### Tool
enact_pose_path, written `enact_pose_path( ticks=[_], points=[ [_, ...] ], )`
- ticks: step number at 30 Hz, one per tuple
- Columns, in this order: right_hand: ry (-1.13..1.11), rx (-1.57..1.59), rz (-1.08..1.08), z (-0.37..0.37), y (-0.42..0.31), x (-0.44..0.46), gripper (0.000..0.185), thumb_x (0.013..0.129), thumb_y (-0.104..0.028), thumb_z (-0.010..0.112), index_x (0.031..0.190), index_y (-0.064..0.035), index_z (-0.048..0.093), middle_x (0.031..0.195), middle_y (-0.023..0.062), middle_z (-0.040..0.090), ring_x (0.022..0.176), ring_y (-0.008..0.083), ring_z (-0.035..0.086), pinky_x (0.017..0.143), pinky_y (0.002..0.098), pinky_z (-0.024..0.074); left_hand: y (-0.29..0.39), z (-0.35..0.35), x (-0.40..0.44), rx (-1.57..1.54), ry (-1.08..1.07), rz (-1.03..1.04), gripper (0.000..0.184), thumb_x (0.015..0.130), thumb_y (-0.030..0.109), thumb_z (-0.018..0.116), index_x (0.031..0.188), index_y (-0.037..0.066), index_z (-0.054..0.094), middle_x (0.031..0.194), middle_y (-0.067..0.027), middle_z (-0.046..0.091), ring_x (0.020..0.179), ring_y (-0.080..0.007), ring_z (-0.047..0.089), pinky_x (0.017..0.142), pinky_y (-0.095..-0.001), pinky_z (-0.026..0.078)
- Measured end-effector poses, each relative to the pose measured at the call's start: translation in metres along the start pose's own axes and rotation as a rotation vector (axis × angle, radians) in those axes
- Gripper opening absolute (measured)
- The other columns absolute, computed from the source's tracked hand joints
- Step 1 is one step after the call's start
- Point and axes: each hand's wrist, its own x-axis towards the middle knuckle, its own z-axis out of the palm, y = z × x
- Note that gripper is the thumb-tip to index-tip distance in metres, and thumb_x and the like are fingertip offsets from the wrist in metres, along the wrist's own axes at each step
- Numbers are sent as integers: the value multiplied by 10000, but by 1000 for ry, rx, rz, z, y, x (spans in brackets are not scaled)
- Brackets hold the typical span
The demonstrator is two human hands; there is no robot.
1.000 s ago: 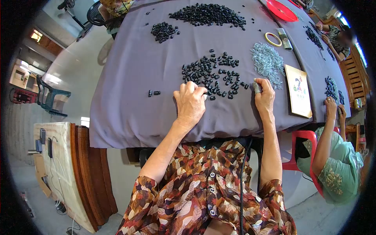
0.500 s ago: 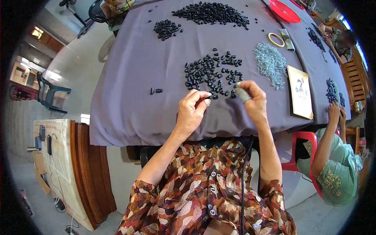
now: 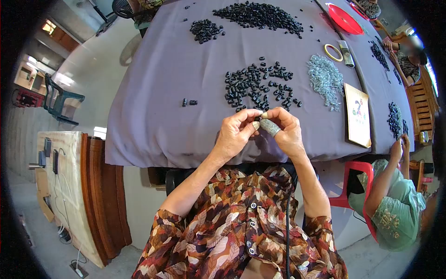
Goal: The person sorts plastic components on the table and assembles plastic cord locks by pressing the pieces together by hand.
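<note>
My left hand point(image 3: 236, 132) is closed in a pinch on a small black part point(image 3: 257, 119), most of which the fingertips hide. Against it, finger to finger, is my right hand point(image 3: 289, 133), also pinched; what lies between its fingertips is too small to make out. A grey cover point(image 3: 270, 127) wraps my right thumb. Just beyond both hands spreads a loose pile of small black parts point(image 3: 251, 83). Two more black parts point(image 3: 189, 102) lie apart to the left. To the right is a heap of small clear, pale pieces point(image 3: 325, 76).
A grey cloth point(image 3: 153, 116) covers the table. On its right are a printed booklet point(image 3: 357, 114), a tape roll point(image 3: 332, 52) and a red tray point(image 3: 344, 18). Larger black heaps point(image 3: 260, 16) lie at the back. A co-worker in green point(image 3: 397, 204) sits at right.
My right hand has moved left and toward me, away from the pile's edge, and meets my left hand. The left hand has shifted slightly right. The view has shifted slightly.
</note>
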Motion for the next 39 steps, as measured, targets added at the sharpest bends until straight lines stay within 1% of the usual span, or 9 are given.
enact_pose_path(
  ticks=[6, 9, 15, 21, 24, 30, 33, 36, 39],
  points=[
    [46, -15, 12, 0, 2, 1, 134, 797, 29, 615, 923, -10, 595, 794, 20, 633, 762, 75, 571, 703, 243, 472, -2, -6, 4, -148, 14, -115, 189, 902, 16, 504, 1076, -40, 552, 857, -113, 648, 726, -153, 649, 648, -259, 548],
    [68, -60, -45, 1, 2, 1, 160, 793, 37, 616, 944, -9, 590, 789, 37, 642, 756, 97, 588, 711, 256, 478, -2, -7, 4, -277, 29, -177, 160, 910, 46, 506, 1053, -23, 527, 826, -122, 653, 702, -164, 651, 623, -266, 542],
    [19, -259, -114, 3, -5, -2, 203, 795, 11, 630, 991, -2, 578, 820, 92, 653, 769, 151, 619, 731, 284, 491, -8, -12, 5, -236, -3, -206, 117, 922, 102, 503, 1002, 19, 518, 724, -66, 615, 549, -90, 553, 489, -198, 434],
    [14, -211, -93, 6, -1, -2, 202, 789, 7, 635, 982, -1, 577, 851, 104, 665, 796, 159, 630, 726, 296, 497, -6, -12, 5, -208, -34, -183, 100, 921, 115, 507, 983, 37, 521, 693, -35, 599, 519, -52, 495, 464, -179, 374],
    [9, -233, -136, 6, -2, -2, 199, 789, 6, 634, 980, 1, 577, 843, 102, 665, 792, 158, 629, 728, 292, 496, -6, -12, 5, -218, -49, -186, 89, 922, 112, 508, 974, 41, 520, 690, -31, 595, 523, -49, 493, 472, -175, 377],
    [16, -187, -69, 6, -4, -2, 207, 778, -1, 651, 972, -2, 577, 826, 85, 662, 774, 132, 616, 718, 283, 495, -9, -15, 6, -249, -101, -209, 80, 923, 104, 509, 974, 43, 522, 693, -37, 597, 523, -49, 494, 482, -177, 385],
    [-28, -81, -5, 0, 1, -1, 206, 776, -10, 662, 963, -8, 576, 806, 54, 654, 760, 96, 600, 696, 263, 489, -8, -19, 5, -359, -208, -255, 74, 920, 95, 519, 970, 41, 524, 703, -49, 602, 530, -57, 510, 484, -174, 401],
    [-164, 125, 48, -11, 3, 3, 191, 783, -24, 670, 947, -13, 572, 786, 26, 640, 740, 70, 585, 677, 236, 478, -6, -15, 2, -406, -285, -311, 69, 914, 83, 529, 969, 41, 526, 712, -62, 607, 535, -67, 529, 484, -170, 417],
    [-214, 120, 88, -14, 1, 7, 178, 787, -35, 679, 922, -14, 564, 770, 9, 624, 721, 60, 574, 671, 221, 471, -12, -11, 1, -506, -264, -318, 76, 910, 77, 534, 978, 43, 530, 707, -70, 609, 530, -76, 539, 483, -168, 428]
  ],
)
